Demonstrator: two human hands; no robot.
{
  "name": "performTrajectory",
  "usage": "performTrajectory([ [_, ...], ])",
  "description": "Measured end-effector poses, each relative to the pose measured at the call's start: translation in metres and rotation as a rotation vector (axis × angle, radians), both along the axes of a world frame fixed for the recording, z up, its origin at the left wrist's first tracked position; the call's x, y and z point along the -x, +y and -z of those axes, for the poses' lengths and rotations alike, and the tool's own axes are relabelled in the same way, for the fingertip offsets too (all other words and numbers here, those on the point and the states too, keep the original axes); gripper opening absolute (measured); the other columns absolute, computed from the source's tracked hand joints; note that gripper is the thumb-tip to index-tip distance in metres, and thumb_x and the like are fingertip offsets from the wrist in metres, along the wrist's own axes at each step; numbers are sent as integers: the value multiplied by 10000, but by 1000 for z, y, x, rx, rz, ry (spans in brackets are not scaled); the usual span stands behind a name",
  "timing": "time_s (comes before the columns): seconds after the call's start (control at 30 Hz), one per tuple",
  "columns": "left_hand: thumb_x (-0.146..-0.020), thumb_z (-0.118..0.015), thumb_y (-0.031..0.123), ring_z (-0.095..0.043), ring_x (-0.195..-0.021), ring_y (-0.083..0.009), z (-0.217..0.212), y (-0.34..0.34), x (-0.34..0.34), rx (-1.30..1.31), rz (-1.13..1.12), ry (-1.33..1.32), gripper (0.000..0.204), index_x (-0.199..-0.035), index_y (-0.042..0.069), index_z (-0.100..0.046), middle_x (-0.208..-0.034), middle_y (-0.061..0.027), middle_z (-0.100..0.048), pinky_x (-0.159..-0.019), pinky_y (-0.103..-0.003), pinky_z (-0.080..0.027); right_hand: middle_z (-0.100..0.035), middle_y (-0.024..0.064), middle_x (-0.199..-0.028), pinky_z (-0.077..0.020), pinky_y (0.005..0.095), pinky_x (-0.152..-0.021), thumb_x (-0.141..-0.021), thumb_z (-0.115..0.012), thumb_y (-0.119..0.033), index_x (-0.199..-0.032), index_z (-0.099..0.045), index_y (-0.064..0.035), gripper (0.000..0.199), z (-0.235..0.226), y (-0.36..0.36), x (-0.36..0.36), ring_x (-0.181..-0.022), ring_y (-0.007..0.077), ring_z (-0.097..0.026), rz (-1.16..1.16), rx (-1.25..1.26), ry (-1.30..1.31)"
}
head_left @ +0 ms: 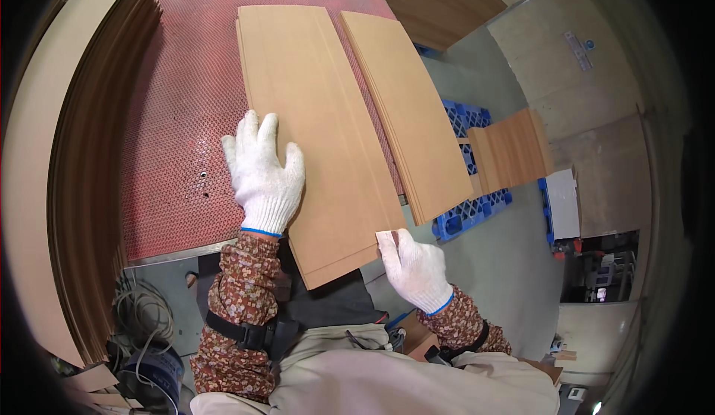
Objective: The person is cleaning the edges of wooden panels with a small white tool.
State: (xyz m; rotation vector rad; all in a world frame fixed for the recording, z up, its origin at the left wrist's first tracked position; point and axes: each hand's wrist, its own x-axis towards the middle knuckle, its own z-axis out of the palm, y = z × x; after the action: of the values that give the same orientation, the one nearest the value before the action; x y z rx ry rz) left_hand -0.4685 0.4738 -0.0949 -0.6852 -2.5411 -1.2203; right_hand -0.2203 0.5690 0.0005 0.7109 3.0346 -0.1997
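Note:
A long tan board [313, 132] lies lengthwise before me on a red mesh-patterned table top [179, 184], over another board whose edges peek out. My left hand [264, 169], in a white knit glove, rests on its left edge with fingers spread. At the near right corner my right hand [415, 266], gloved too, has thumb and fingers closed on a small flat piece [387, 242], whitish with a reddish-brown side; it looks like folded sandpaper. That piece touches the board's edge. A second small stack of tan boards [410, 117] lies to the right, a narrow gap apart.
A tall stack of boards [82, 169] stands along the left. Beyond the table to the right are blue pallets [473, 214] with brown boards [510, 150]. Coiled hose [141, 314] and a dark bucket [153, 374] sit at the lower left.

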Motion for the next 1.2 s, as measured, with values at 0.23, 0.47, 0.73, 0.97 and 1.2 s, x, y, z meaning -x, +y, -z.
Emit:
performTrajectory([
  [0.23,-932,-722,210,-501,-1464,-420,-2,0,1,-14,15,-19,519,-1405,8,-650,-1548,-265,-551,-1298,-594,-272,-635,128,-594,-512,468,-450,-1090,-607,-274,-986,-647,-64,238,16,20,33,-521,331,-695,-45,-84,89],
  [0.47,-928,-722,205,-486,-1480,-409,1,0,2,8,9,11,521,-1397,-9,-645,-1537,-261,-554,-1298,-610,-265,-633,134,-553,-504,484,-443,-1086,-621,-301,-938,-647,-77,270,18,5,-5,-476,341,-665,26,-32,51],
  [0.73,-926,-723,201,-491,-1480,-411,-3,-3,2,21,-11,16,525,-1405,-1,-648,-1540,-261,-558,-1309,-606,-252,-634,150,-548,-514,486,-446,-1082,-626,-304,-880,-627,-83,299,18,32,72,-478,357,-665,-56,-100,167],
  [0.97,-944,-719,199,-509,-1462,-430,1,4,1,3,37,3,514,-1413,-2,-651,-1546,-277,-559,-1300,-577,-269,-731,223,-705,-597,549,-631,-1113,-517,-326,-935,-665,-43,366,21,68,137,-673,428,-756,-1,-122,105],
  [1.2,-913,-727,189,-541,-1410,-421,2,-1,6,-17,11,62,502,-1374,0,-664,-1497,-265,-577,-1272,-602,-301,-603,135,-516,-491,476,-424,-1094,-606,-308,-872,-614,-87,313,27,28,49,-438,341,-633,-57,-108,190],
])
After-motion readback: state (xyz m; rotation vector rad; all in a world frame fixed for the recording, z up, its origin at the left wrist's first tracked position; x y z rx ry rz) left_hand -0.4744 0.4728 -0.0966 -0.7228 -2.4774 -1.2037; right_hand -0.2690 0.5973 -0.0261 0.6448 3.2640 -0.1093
